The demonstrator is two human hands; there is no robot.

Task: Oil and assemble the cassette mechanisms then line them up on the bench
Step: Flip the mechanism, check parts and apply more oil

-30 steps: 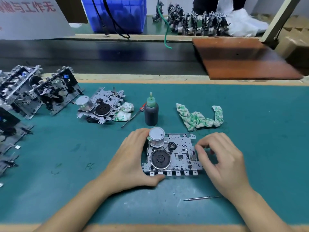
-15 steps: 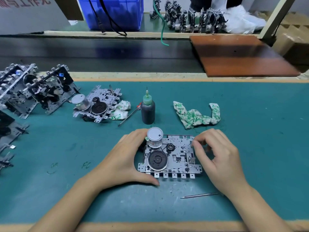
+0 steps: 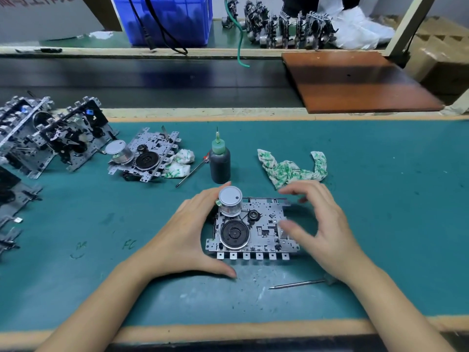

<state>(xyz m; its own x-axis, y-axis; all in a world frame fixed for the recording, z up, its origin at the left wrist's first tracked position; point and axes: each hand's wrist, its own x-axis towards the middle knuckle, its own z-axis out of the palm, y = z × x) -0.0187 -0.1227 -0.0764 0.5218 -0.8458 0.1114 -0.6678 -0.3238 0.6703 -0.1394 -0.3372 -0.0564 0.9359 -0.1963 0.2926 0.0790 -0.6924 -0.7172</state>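
Left hand (image 3: 189,233) cups mechanism (image 3: 251,231) at its left edge, thumb along the front, grip curled. Right hand (image 3: 321,226) arches over its right side, fingers spread, blurred. Mechanism flat on surface (image 3: 380,199).

Bench mat (image 3: 380,199) teal w/ tan edge; mechanism (image 3: 253,232) silver plate, black flywheel, silver motor can. Oil bottle (image 3: 220,163) dark w/ green cap; rag (image 3: 291,171) white w/ green leaf print; small rag (image 3: 179,163) same print. Crate (image 3: 172,16) blue, board (image 3: 355,80) red-brown, belt (image 3: 127,80) black.
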